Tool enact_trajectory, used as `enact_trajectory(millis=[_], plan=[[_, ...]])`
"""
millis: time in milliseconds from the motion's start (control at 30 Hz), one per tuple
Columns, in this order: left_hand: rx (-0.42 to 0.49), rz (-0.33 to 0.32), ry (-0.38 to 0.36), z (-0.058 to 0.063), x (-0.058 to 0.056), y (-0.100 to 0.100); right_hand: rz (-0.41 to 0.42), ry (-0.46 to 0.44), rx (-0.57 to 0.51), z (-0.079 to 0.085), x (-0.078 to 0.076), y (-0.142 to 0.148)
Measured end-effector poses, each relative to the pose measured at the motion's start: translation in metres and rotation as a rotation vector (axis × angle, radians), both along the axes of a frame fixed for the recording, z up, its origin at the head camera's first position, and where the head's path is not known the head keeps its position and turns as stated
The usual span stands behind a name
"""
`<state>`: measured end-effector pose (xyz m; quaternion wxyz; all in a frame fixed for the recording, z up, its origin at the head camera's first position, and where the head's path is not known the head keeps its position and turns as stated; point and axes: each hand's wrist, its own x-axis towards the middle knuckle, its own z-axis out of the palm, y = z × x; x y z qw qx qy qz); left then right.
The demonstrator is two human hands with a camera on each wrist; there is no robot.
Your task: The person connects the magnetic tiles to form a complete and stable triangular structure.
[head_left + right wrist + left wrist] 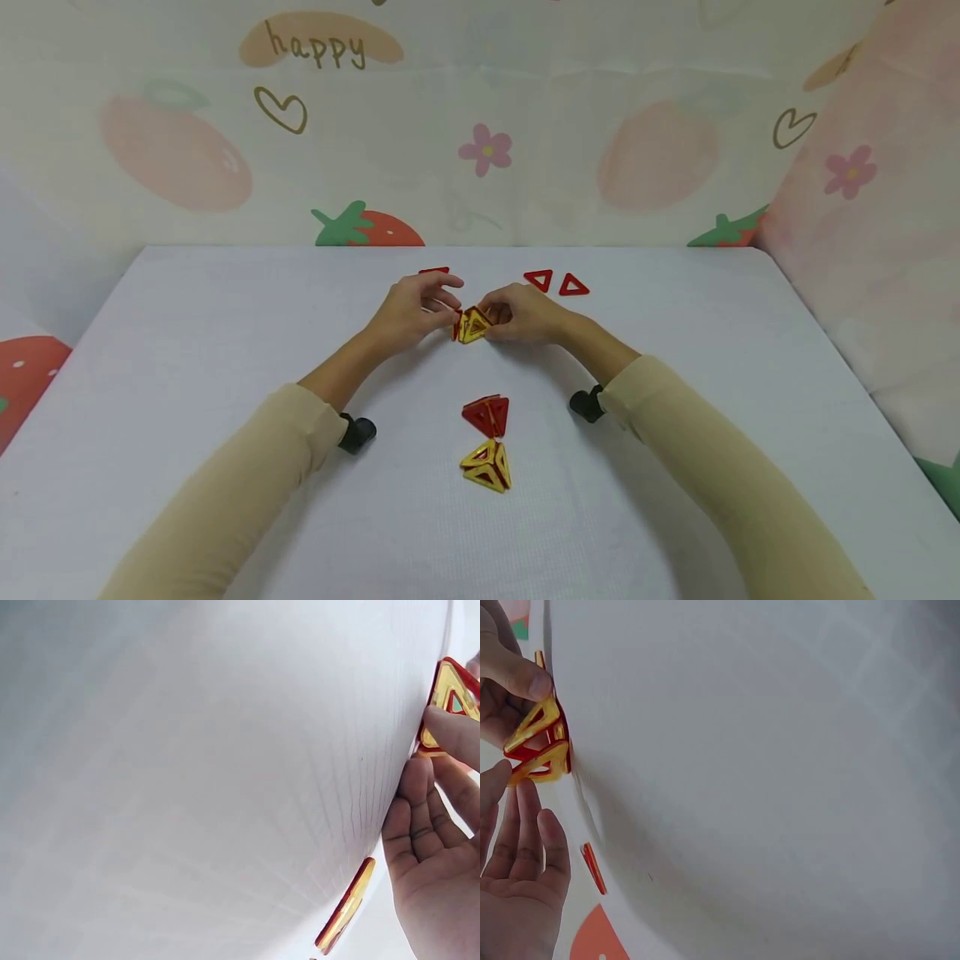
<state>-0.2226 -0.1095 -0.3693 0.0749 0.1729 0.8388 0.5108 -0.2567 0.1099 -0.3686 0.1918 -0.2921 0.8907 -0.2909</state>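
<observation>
In the head view my left hand (pixel 411 312) and right hand (pixel 528 312) meet over a cluster of triangular frame tiles (pixel 474 325), gold on the faces toward me with red edges. My left thumb and fingers pinch a red-edged triangular tile (pixel 546 766) at the left side of the cluster; its other fingers extend loosely. On the opposite side, my right hand (pixel 442 855) pinches a gold triangular tile (pixel 444 675), thumb on its face. The tiles stand tilted against each other. How their hidden edges join is not visible.
Nearer me on the white table (pixel 187 333) sit a red triangular-tile pyramid (pixel 487 414) and a gold one (pixel 487 467), almost touching. Two red triangular tiles (pixel 573 285) lie at the back right. Another red tile (pixel 435 270) is partly behind my left hand.
</observation>
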Motion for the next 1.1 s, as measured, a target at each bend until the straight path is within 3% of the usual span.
enact_trajectory(millis=[433,1100], plan=[[-0.013,0.003,0.014,0.0018,-0.0017,0.0046,0.009,0.006,-0.001,0.0016,0.0003,-0.0001],[-0.047,-0.009,-0.030,-0.0002,-0.0029,0.0056,0.001,-0.007,0.004,0.0013,0.0010,-0.0002]])
